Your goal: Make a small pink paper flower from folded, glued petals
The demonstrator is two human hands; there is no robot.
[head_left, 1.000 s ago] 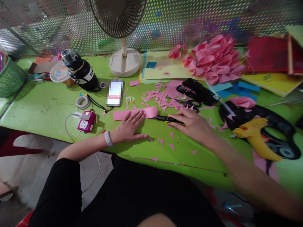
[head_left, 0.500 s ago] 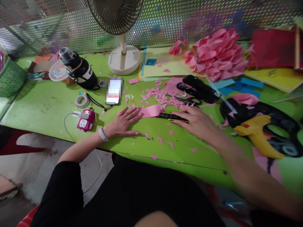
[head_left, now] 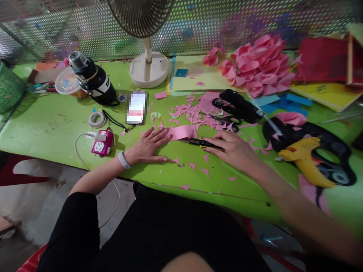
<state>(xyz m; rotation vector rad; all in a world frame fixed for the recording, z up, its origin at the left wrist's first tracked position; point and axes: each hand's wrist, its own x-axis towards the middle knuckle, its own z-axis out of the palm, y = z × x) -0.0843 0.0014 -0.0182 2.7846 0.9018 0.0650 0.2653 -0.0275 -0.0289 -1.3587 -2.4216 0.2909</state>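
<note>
My left hand (head_left: 150, 146) lies flat with fingers spread, pressing the left part of a pink paper strip (head_left: 183, 133) against the green table (head_left: 56, 128). The strip's free right end curls up off the surface. In my right hand (head_left: 231, 149) is a black and yellow utility knife (head_left: 205, 143), its blade pointing left and lying along the near edge of the strip. Whether the blade sits under the paper or beside it, I cannot tell. Small pink paper scraps (head_left: 195, 113) are heaped just beyond the strip, and several more lie near the table's front edge.
Right of my hands are a yellow glue gun (head_left: 304, 158), a black stapler (head_left: 241, 105) and scissors (head_left: 229, 122). Behind stand pink paper petals (head_left: 259, 66) and a fan (head_left: 149, 71). On the left are a phone (head_left: 136, 107), tape (head_left: 96, 119), a purple adapter (head_left: 102, 142) and a black bottle (head_left: 95, 81).
My left hand has slid left along the strip, uncovering more of its right part. The knife first shifted slightly right, then came back left along the strip's near edge.
</note>
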